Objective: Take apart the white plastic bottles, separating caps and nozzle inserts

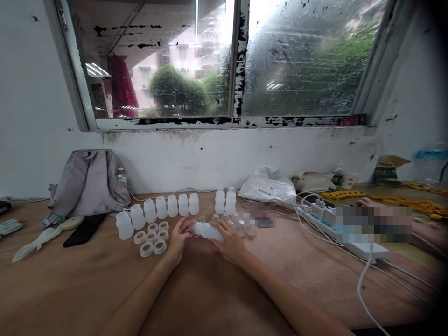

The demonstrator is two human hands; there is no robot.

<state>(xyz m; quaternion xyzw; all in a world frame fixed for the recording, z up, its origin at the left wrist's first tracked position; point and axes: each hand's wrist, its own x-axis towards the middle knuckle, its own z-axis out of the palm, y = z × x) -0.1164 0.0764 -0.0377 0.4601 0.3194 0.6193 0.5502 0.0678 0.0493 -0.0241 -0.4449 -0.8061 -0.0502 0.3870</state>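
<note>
A white translucent baby bottle (209,231) lies tilted on its side just above the table, with my right hand (229,240) closed around its body. At the bottle's left end, my left hand (180,235) pinches a clear cap (190,227), whose exact shape is partly hidden by the fingers. Left of my hands stand several open bottle bodies (161,206) in a row. In front of that row lie several translucent collar rings (160,246). Two capped bottles (225,200) stand behind my right hand. Several clear domed pieces (241,227) sit beside that hand.
A grey backpack (91,186), a black phone (84,230) and a plastic bag (38,243) are at the left. Crumpled bubble wrap (268,185) lies against the wall. On the right are a power strip (364,245) with cables and another person's hand (369,205).
</note>
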